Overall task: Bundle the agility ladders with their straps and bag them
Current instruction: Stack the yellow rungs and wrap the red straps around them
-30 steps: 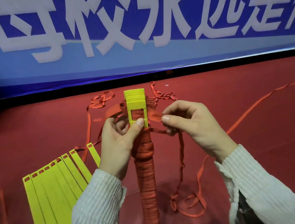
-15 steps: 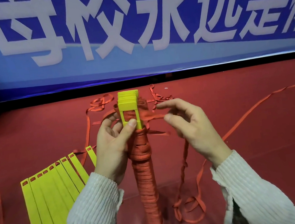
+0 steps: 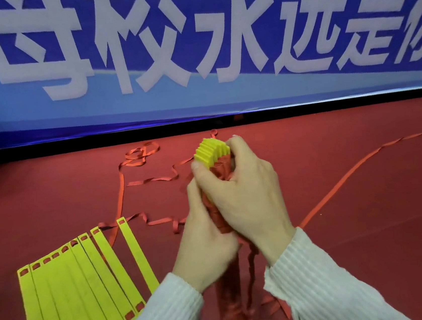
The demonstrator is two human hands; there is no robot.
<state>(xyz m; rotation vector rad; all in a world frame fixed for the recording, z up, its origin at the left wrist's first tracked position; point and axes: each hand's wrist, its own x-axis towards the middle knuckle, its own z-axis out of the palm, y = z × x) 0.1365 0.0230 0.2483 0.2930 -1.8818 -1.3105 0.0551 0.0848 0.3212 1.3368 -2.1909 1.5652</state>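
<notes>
Your right hand (image 3: 245,195) and left hand (image 3: 206,242) both gripped the strap-wrapped bundle (image 3: 213,151), fingers curled tight around it, loose rungs (image 3: 82,285) left of it.

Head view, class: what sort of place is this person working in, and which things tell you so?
Probably a school sports hall or event space: a big blue banner with large white characters, red floor, and yellow ladder rungs with red straps lying loose.
</notes>
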